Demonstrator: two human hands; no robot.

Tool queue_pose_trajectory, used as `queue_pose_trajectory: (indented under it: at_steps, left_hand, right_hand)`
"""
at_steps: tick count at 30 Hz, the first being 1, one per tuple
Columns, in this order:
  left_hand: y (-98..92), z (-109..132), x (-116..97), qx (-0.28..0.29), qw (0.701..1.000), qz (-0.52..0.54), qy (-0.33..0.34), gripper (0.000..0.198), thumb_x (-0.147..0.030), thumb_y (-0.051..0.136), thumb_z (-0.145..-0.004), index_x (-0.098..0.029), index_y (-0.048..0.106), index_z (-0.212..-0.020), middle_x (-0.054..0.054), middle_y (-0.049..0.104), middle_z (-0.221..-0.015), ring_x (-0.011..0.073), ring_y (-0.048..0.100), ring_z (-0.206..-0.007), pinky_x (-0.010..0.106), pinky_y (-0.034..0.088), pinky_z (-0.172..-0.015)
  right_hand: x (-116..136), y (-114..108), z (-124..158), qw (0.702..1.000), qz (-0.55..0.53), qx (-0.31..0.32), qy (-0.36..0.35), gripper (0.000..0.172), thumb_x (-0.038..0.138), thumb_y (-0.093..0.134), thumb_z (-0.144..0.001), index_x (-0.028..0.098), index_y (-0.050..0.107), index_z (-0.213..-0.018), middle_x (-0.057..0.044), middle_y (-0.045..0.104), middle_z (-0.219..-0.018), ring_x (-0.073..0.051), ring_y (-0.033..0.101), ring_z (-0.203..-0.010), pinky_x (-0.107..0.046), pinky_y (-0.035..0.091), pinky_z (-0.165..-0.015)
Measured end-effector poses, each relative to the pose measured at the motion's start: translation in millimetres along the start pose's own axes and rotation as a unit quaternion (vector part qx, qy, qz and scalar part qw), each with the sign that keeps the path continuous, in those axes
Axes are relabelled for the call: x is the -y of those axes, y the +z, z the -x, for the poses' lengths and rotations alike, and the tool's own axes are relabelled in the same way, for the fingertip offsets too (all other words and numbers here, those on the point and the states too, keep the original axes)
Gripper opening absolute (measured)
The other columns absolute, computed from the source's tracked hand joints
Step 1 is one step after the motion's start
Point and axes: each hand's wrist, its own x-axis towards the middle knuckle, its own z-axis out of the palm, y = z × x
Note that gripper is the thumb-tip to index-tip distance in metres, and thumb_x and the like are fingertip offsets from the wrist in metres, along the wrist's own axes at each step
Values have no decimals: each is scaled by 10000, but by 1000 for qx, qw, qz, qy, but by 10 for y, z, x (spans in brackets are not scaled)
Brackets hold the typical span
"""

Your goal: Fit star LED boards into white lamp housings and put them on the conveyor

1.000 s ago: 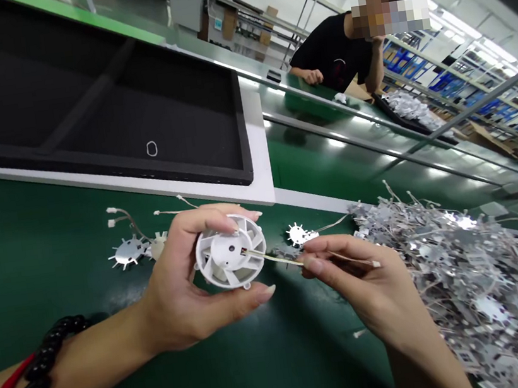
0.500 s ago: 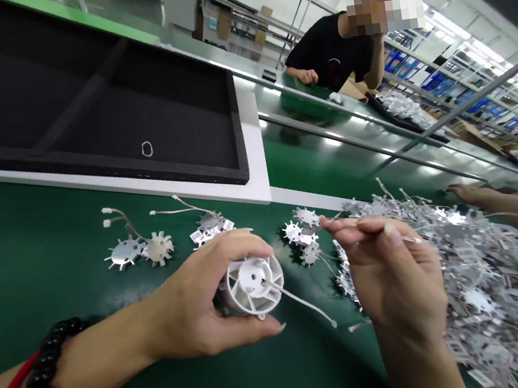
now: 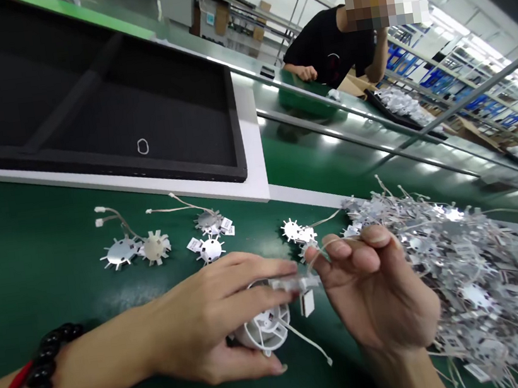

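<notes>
My left hand (image 3: 218,320), with a black bead bracelet and red cord at the wrist, is closed around a small white fan (image 3: 270,332) with a round spoked frame. A thin white wire with a plug (image 3: 310,343) trails from it. Two of its fingers reach over a blurred silvery toothed plate (image 3: 294,283), from which a small white square tag (image 3: 307,303) hangs. My right hand (image 3: 377,293), palm up, pinches the thin wire (image 3: 327,245) leading towards that plate. Whether the plate touches the fan cannot be made out.
Silvery toothed plates with wires form a large pile (image 3: 484,272) at right. Loose plates (image 3: 121,253) lie on the green table (image 3: 32,249). Behind stands a black tray (image 3: 86,115) with a small white loop (image 3: 142,146). Across the bench sits another person (image 3: 330,51).
My right hand has moved left and down to the fan with the wire and a plate. My left fingers have lifted over the plate. Another person's arm at far right has drawn back.
</notes>
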Motion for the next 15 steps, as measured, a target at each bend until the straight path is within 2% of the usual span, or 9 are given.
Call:
queue_pose_trajectory:
  at_steps: [3, 6, 8, 10, 12, 15]
  left_hand:
    - [-15, -30, -5, -25, 999, 18, 10, 464, -339, 753, -921, -101, 568, -1273, 199, 745, -1139, 279, 716, -1048, 411, 566, -989]
    - [-5, -22, 5, -50, 997, 53, -18, 471, -339, 768, -908, -148, 573, -1292, 144, 737, -1091, 238, 706, -942, 349, 583, -876]
    - [10, 11, 24, -68, 993, 83, -53, 499, -375, 777, -897, -182, 594, -1319, 121, 718, -1111, 228, 696, -954, 324, 578, -861]
    - [19, 47, 43, -84, 988, 103, -76, 539, -418, 796, -873, -213, 609, -1335, 108, 712, -1130, 238, 695, -983, 328, 576, -882]
    - [12, 61, 48, -101, 985, 113, -85, 558, -438, 817, -847, -232, 618, -1326, 94, 719, -1110, 237, 699, -958, 323, 579, -865]
    - [-29, 33, 29, -93, 984, 124, -84, 527, -404, 842, -822, -219, 640, -1272, 85, 735, -1054, 221, 709, -898, 303, 585, -818]
  right_hand:
    - [-30, 19, 4, 999, 24, -34, 8, 181, 364, 636, -999, 370, 765, -1125, 22, 833, -933, -211, 793, -957, -415, 661, -911]
    - [-42, 32, -7, 996, 64, -68, 6, 300, 315, 646, -992, 349, 706, -1284, -9, 798, -1209, -204, 771, -1076, -370, 649, -941]
    - [-40, 46, -13, 994, 77, -72, 2, 397, 273, 627, -1005, 369, 623, -1390, -14, 769, -1283, -188, 771, -1078, -345, 649, -936]
    - [-30, 62, -10, 993, 90, -70, -9, 449, 247, 594, -1026, 405, 559, -1445, -8, 777, -1260, -170, 787, -1012, -323, 661, -883]
    - [-16, 75, 9, 988, 134, -72, -22, 399, 242, 584, -1034, 404, 608, -1398, -6, 775, -1259, -172, 778, -1036, -318, 657, -883]
    - [16, 79, 60, 966, 252, -53, -42, 297, 234, 627, -1011, 361, 720, -1262, 3, 703, -1393, -204, 652, -1303, -351, 570, -1074]
